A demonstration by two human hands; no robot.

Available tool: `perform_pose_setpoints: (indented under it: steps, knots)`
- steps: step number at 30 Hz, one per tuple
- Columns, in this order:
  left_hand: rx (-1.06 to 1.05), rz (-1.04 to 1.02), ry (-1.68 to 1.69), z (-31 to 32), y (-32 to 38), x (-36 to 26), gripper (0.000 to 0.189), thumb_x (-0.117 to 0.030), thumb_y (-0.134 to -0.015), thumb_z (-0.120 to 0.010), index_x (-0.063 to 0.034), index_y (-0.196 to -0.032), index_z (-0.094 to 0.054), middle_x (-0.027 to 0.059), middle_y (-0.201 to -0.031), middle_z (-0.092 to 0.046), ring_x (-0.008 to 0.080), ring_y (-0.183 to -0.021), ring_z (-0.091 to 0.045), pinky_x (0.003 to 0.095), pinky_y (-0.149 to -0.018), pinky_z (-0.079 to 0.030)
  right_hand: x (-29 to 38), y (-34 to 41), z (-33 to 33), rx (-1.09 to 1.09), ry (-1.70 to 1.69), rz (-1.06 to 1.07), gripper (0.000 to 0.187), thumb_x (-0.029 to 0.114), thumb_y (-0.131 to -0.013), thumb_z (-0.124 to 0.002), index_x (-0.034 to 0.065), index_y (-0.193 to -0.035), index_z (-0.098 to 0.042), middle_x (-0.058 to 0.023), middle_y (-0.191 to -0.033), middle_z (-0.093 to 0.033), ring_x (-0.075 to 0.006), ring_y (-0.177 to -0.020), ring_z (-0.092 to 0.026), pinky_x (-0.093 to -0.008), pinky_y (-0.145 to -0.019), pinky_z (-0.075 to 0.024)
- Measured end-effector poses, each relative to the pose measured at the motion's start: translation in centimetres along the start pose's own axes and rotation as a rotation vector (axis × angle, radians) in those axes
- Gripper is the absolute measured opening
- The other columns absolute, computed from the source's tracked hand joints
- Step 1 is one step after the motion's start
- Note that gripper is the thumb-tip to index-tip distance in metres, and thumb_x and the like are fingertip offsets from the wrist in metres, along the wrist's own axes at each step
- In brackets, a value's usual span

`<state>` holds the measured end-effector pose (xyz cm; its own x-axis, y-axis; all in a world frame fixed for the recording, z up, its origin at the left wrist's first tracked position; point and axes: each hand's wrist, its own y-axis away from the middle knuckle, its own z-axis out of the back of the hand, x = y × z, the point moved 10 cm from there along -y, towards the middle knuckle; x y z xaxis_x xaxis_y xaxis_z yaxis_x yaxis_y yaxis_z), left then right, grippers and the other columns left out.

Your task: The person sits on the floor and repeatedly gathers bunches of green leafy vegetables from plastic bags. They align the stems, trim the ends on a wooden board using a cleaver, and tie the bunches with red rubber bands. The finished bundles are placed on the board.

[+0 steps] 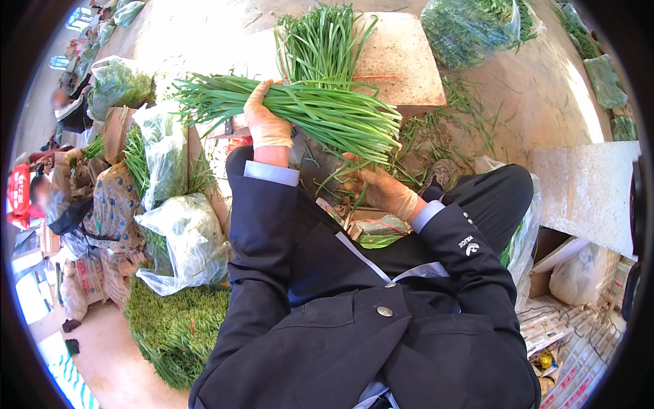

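Observation:
My left hand (268, 120), in a thin pale glove, is closed around a thick bunch of green leafy stalks, likely garlic chives (327, 110), held sideways with the pale stem ends to the right. Below those ends is my right hand (380, 189), also gloved, its fingers bent among a few loose green leaves (337, 176); whether it grips them is unclear. Beyond the held bunch, a second pile of chives (319, 46) lies on a pale board (401, 61). A dark knife handle (228, 126) shows left of my left wrist.
Leaf scraps (460, 112) litter the floor at right, beside my shoe (440, 176). Plastic bags of greens (470, 30) stand at upper right and a clear bag (191, 235) at left, above stacked greens (173, 327). A white panel (587, 194) is at far right. People sit at far left.

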<state>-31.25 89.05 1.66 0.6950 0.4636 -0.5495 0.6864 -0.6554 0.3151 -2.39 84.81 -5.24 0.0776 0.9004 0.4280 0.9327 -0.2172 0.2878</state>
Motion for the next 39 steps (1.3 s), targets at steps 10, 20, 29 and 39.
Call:
perform_pose_setpoints:
  steps: [10,20,29,39]
  knots:
    - [0.107,-0.007,0.003,-1.1,0.5,-1.9,0.011,-0.008,-0.093,-0.072,-0.0017,-0.102,-0.07,0.0137,-0.1,-0.073,0.0298,-0.099,-0.07,0.0542,-0.1,-0.057,2.1,0.7,6.1,-0.084,1.677,-0.198,0.044,0.04,-0.106,-0.06,0.0019,-0.099,-0.079,-0.0189,-0.095,-0.079,-0.0352,-0.093,-0.077,-0.0446,-0.086,-0.0575]
    - [0.139,-0.128,-0.039,-1.3,1.2,-4.4,0.019,-0.007,-0.094,-0.073,-0.0066,-0.112,-0.067,0.0081,-0.102,-0.073,0.0282,-0.102,-0.071,0.0537,-0.1,-0.057,8.6,3.0,7.8,-0.283,1.447,-0.074,0.081,0.036,-0.099,-0.077,0.0018,-0.163,-0.042,-0.0191,-0.133,-0.073,-0.0264,-0.121,-0.072,-0.0381,-0.097,-0.057]
    - [0.295,-0.039,-0.018,-3.5,2.7,-3.1,0.029,-0.006,-0.097,-0.071,-0.0071,-0.125,-0.062,0.0091,-0.101,-0.071,0.0286,-0.1,-0.069,0.0597,-0.106,-0.053,10.2,2.1,4.0,-0.191,0.931,0.117,0.027,0.025,-0.11,-0.063,0.0,-0.105,-0.074,-0.0027,-0.088,-0.074,-0.013,-0.079,-0.071,-0.0298,-0.077,-0.0548]
    - [0.32,-0.157,-0.036,-3.9,3.0,-4.3,0.035,-0.007,-0.096,-0.072,-0.0081,-0.129,-0.061,0.0099,-0.101,-0.071,0.0282,-0.098,-0.069,0.0594,-0.103,-0.056,8.8,2.8,5.6,-0.301,1.22,0.012,0.074,0.03,-0.098,-0.078,-0.0019,-0.158,-0.049,-0.0203,-0.125,-0.075,-0.0254,-0.117,-0.072,-0.0387,-0.103,-0.0552]
